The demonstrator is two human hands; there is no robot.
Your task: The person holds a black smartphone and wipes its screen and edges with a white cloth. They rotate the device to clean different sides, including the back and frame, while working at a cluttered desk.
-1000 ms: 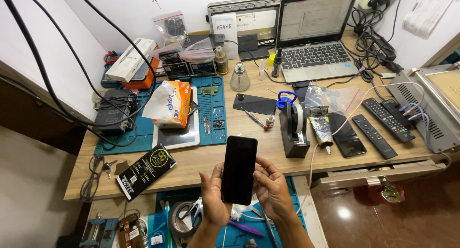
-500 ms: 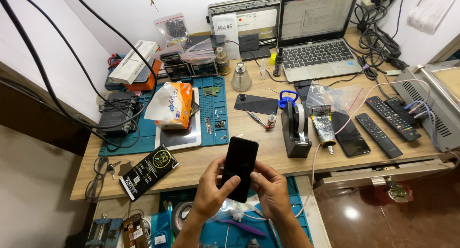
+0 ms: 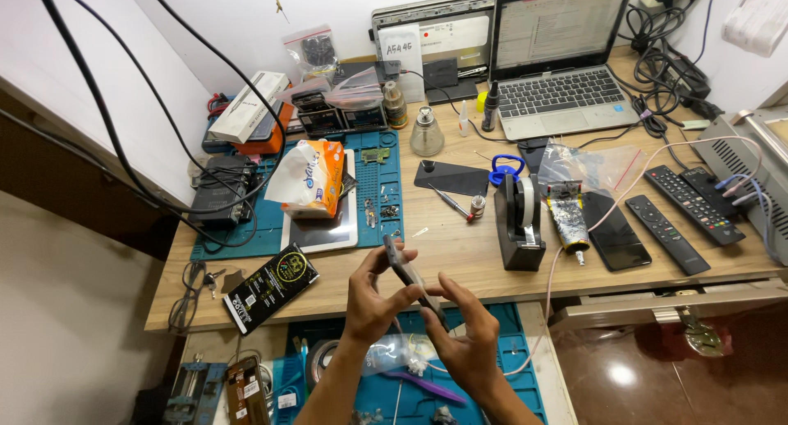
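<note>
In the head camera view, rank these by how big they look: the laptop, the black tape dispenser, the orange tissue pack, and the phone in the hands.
1. laptop
2. orange tissue pack
3. black tape dispenser
4. phone, seen edge-on, so unsure

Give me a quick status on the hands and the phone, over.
Left hand and right hand both gripping the dark phone, held edge-on above the desk edge. Tape dispenser off to the right, nothing touching the phone.

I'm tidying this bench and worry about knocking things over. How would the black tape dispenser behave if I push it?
The black tape dispenser stands tall on a narrow base, so a sideways push up high might tip it. It looks blocky and probably weighted, so a low push would likely slide it along the wooden desk. It seems rigid, not fragile.
</note>
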